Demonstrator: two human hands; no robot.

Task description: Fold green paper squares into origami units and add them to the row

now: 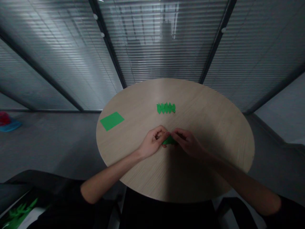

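Note:
Between my two hands, over the middle of the round table, is a small folded piece of green paper [169, 140]. My left hand [154, 140] pinches its left side, thumb and fingers closed. From the other side, my right hand [187, 141] pinches it too, and the fingers partly hide its shape. Beyond the hands lies a row of several small green folded paper pieces [166, 108], set close side by side. A flat sheet of green paper [111, 121] rests near the table's left edge.
The round wooden table [147, 183] stands before window blinds [152, 60]. At the lower left, a container holds more green paper pieces [21, 211] beside something white. A red and blue item [9, 122] lies on the floor at far left.

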